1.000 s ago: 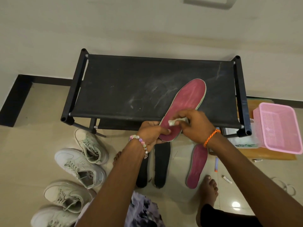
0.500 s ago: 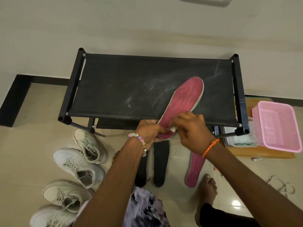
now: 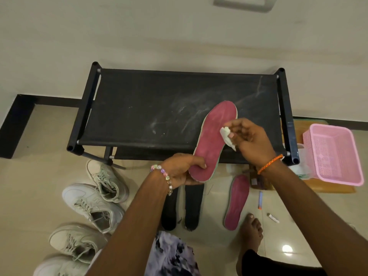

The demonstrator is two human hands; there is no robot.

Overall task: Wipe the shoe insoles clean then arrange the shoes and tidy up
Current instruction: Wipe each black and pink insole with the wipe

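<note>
Pink insole heel stays pinched in my left hand; my right hand, pinching the wipe, has moved up from heel toward midsole, so wiping continues.

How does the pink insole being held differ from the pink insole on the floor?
The held pink insole is off the floor, gripped at its heel by the left hand, angled over the black fabric shoe rack; the right hand holds a white wipe against it. The floor pink insole lies flat, untouched. Both are pink-topped with pale edges.
</note>
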